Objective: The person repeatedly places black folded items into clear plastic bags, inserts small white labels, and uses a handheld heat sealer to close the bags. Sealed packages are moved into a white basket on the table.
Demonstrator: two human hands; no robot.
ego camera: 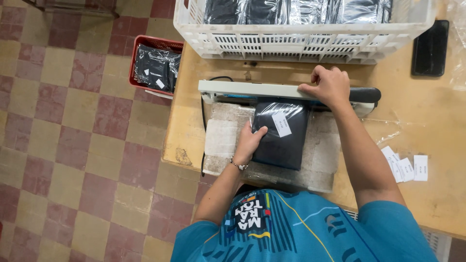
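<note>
A black garment in a clear plastic bag (284,140) with a white label lies on a worn pad, its top edge under the arm of a heat sealer (247,90). My left hand (249,142) rests flat on the bag's left edge and holds it in place. On the sealer's arm, near its black handle, my right hand (329,86) presses down.
A white slotted crate (301,41) with several bagged dark items stands at the table's far edge. A red basket (155,65) with more bagged items sits on the tiled floor at left. Loose white labels (407,167) and a black phone (429,47) lie at right.
</note>
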